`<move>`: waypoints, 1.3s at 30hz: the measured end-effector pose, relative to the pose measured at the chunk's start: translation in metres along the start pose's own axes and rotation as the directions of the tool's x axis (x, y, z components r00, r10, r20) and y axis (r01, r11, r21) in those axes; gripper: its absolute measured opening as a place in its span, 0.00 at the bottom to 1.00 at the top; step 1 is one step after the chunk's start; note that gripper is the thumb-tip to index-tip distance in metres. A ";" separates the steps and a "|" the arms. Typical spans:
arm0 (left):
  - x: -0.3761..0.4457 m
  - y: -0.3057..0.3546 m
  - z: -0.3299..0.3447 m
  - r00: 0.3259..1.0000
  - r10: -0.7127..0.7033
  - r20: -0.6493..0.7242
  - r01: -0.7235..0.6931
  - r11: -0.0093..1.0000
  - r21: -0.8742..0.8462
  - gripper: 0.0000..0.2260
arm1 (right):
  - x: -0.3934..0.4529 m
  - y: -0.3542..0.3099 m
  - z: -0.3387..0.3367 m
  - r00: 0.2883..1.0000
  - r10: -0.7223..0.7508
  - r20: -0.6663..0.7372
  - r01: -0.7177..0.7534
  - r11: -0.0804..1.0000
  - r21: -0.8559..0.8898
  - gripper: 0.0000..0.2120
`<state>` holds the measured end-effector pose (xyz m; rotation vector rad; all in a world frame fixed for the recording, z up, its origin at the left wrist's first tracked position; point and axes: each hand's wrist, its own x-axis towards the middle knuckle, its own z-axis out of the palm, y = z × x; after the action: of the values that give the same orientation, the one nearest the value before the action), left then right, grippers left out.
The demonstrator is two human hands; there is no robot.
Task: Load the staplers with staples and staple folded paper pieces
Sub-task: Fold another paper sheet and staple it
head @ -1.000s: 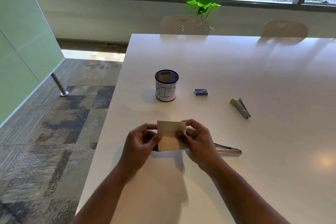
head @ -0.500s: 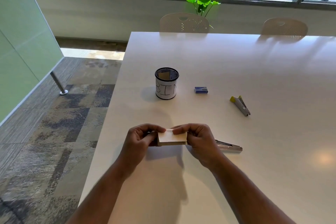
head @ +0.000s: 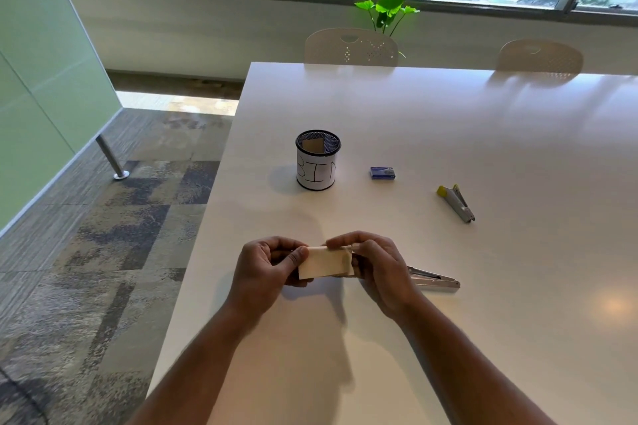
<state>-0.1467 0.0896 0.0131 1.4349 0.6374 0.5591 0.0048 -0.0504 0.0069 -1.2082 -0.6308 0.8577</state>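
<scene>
A small folded piece of tan paper (head: 322, 263) is held just above the white table (head: 448, 134) near its front left. My left hand (head: 266, 266) pinches its left end and my right hand (head: 376, 266) pinches its right end and top edge. A silver stapler (head: 435, 280) lies on the table just right of my right hand, partly hidden behind it. A second stapler (head: 456, 203) with a yellow end lies farther right and back. A blue staple box (head: 382, 173) sits beyond the hands.
A black mesh cup (head: 317, 159) with a white label holds a piece of tan paper, back left of the hands. The table's left edge drops to carpeted floor. Two chairs (head: 351, 47) and a green plant (head: 386, 10) stand at the far side.
The paper was an upright open square a second ago; both hands have folded it down into a narrow strip and lowered it slightly.
</scene>
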 end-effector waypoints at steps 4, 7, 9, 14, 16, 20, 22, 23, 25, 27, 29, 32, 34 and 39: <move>0.001 -0.003 0.000 1.000 0.021 -0.003 -0.021 0.999 0.037 0.07 | 0.000 0.005 0.001 0.998 -0.056 -0.028 0.049 0.979 -0.197 0.10; 0.002 -0.006 0.000 0.999 0.032 -0.003 -0.032 0.998 0.058 0.08 | -0.001 0.004 0.001 0.998 -0.060 -0.036 0.052 0.982 -0.184 0.11; 0.001 -0.007 0.001 0.999 0.038 -0.003 -0.037 0.997 0.069 0.08 | -0.001 0.004 0.002 0.997 -0.062 -0.040 0.052 0.979 -0.198 0.11; 0.001 -0.006 0.002 0.999 0.044 -0.007 -0.043 0.996 0.082 0.06 | -0.002 0.005 0.001 0.998 -0.061 -0.005 0.059 0.982 -0.181 0.13; 0.001 -0.006 0.002 0.999 0.050 -0.009 -0.048 0.994 0.098 0.06 | -0.002 0.006 0.001 0.998 -0.067 -0.001 0.066 0.981 -0.180 0.12; 0.001 -0.007 0.001 0.998 0.058 -0.019 -0.056 0.995 0.087 0.05 | 0.000 0.008 0.000 0.997 -0.072 0.005 0.072 0.981 -0.181 0.11; 0.001 -0.006 0.001 0.998 0.059 -0.014 -0.057 0.996 0.074 0.05 | 0.000 0.008 0.000 0.997 -0.072 0.010 0.072 0.982 -0.174 0.12; 0.000 -0.006 0.001 0.998 0.057 -0.008 -0.057 0.996 0.066 0.05 | 0.000 0.008 0.000 0.997 -0.072 0.008 0.073 0.983 -0.169 0.11; 0.000 -0.005 0.000 0.998 0.056 0.000 -0.056 0.997 0.061 0.05 | 0.000 0.008 0.001 0.997 -0.076 0.009 0.077 0.982 -0.172 0.11; 0.000 -0.005 0.000 0.998 0.057 0.001 -0.057 0.996 0.067 0.05 | 0.001 0.010 0.000 0.997 -0.079 0.016 0.080 0.979 -0.189 0.11; -0.001 -0.004 0.000 0.998 0.058 -0.002 -0.058 0.996 0.066 0.04 | 0.002 0.012 -0.001 0.997 -0.078 0.016 0.079 0.978 -0.195 0.11; -0.002 -0.004 0.001 0.997 0.070 -0.009 -0.069 0.995 0.077 0.04 | 0.002 0.013 -0.002 0.996 -0.091 0.007 0.091 0.967 -0.236 0.11; -0.005 -0.004 0.004 0.996 0.094 -0.002 -0.094 0.990 0.106 0.04 | 0.001 0.013 0.002 0.991 -0.131 0.007 0.125 0.927 -0.355 0.10; -0.011 -0.004 0.013 0.991 0.135 -0.004 -0.133 0.978 0.158 0.03 | 0.001 0.015 0.015 0.977 -0.200 -0.070 0.121 0.798 -0.590 0.04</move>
<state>-0.1455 0.0726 0.0099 1.6325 0.6101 0.6366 -0.0103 -0.0394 -0.0040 -1.7215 -0.9167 0.4351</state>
